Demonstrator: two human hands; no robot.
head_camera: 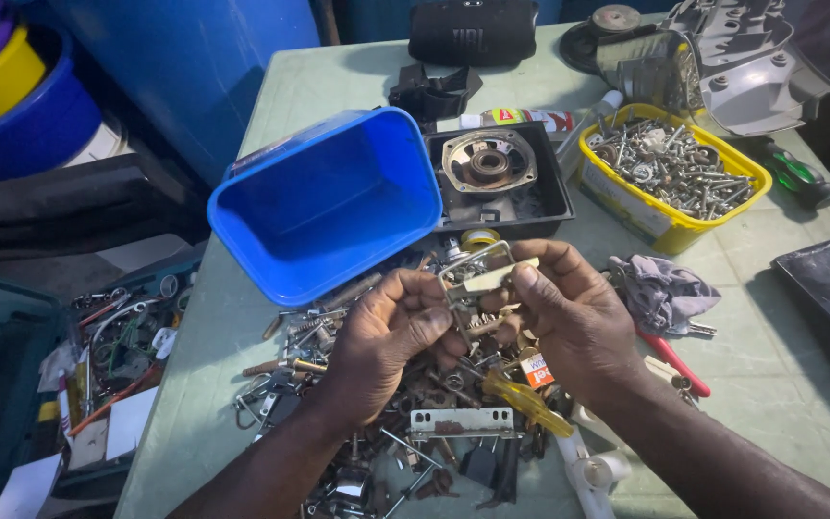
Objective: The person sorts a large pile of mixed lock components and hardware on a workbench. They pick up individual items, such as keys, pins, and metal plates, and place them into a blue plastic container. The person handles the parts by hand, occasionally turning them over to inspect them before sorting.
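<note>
My left hand (386, 341) and my right hand (573, 312) meet over a heap of mixed hardware (405, 394) on the table. Together they hold a padlock (480, 279) with a brass-coloured body and a silver shackle. My right thumb lies across the lock's body; my left fingers pinch its lower left side. The heap under my hands holds bolts, nuts, a perforated metal bracket (463, 421) and a yellow-handled tool (530, 402).
A blue plastic tub (329, 207) lies tipped on its side behind the heap. A black tray (540, 207) holds a round metal part. A yellow box of screws (670, 168) stands at the right, with a grey rag (663, 291), red-handled pliers (676, 363) and a green screwdriver (799, 178).
</note>
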